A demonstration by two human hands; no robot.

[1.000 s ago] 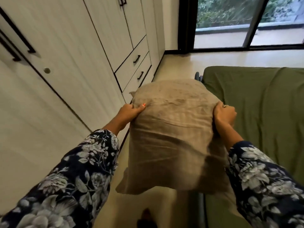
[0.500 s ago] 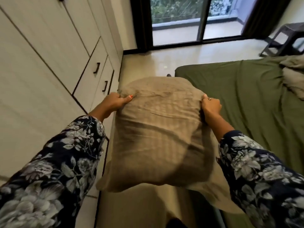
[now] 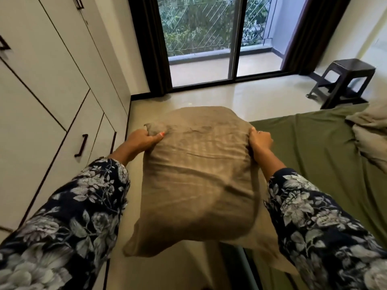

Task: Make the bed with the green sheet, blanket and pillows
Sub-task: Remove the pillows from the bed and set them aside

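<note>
The pillow (image 3: pixel 199 174) was held up in the air between both hands, in front of the person, above the floor (image 3: pixel 261 101) and just beside the left edge of the bed. The left hand (image 3: pixel 142 140) gripped its upper left corner, with the thumb on top of the cloth and the other fingers hidden under it. The right hand (image 3: pixel 259 141) gripped the upper right edge — its fingers were curled into the fabric, and a ring showed on one of them. The lower end of the pillow hung down toward the person, and its open flap fell loose at the bottom right.

The pillow was beige-brown with faint woven stripes and many soft creases; its image was a little blurred, so the pattern was perhaps not exact. The green sheet (image 3: pixel 314 164) lay spread on the bed at the right, and another beige pillow (image 3: pixel 370 132) rested on it near the far right — well apart from the hands. Both sleeves (image 3: pixel 326 222) were dark with pale flowers.
</note>
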